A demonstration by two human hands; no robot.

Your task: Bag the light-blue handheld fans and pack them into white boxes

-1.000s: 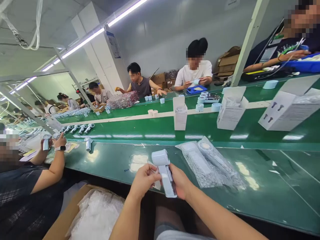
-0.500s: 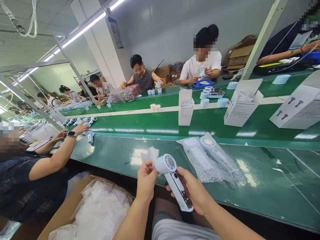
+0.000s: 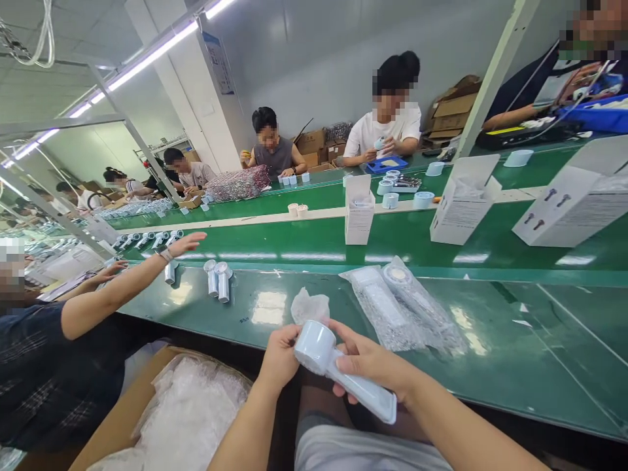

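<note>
A light blue handheld fan [image 3: 360,386] is held over my lap at the table's front edge, its smooth closed side facing up. My right hand [image 3: 370,360] wraps around the handle just below the round head, thumb on top. On the head's left side, my left hand [image 3: 279,356] grips the rim, its fingertips partly hidden. A crumpled piece of translucent plastic [image 3: 310,305] sticks up just behind the head; whether a hand holds it I cannot tell. To the right on the table lie bubble-wrap bags [image 3: 405,307] with light blue fans inside.
White boxes [image 3: 360,219] stand open along the green conveyor [image 3: 275,239]. Two fans [image 3: 223,281] lie left on the table, near a co-worker's outstretched arm [image 3: 118,294]. A carton of clear plastic bags [image 3: 171,412] sits at lower left. Other people work across the line.
The fan has been turned over in my hands, from its grille and exposed circuit side to its smooth side. Two fans now lie on the table at left, where the co-worker's arm has reached out.
</note>
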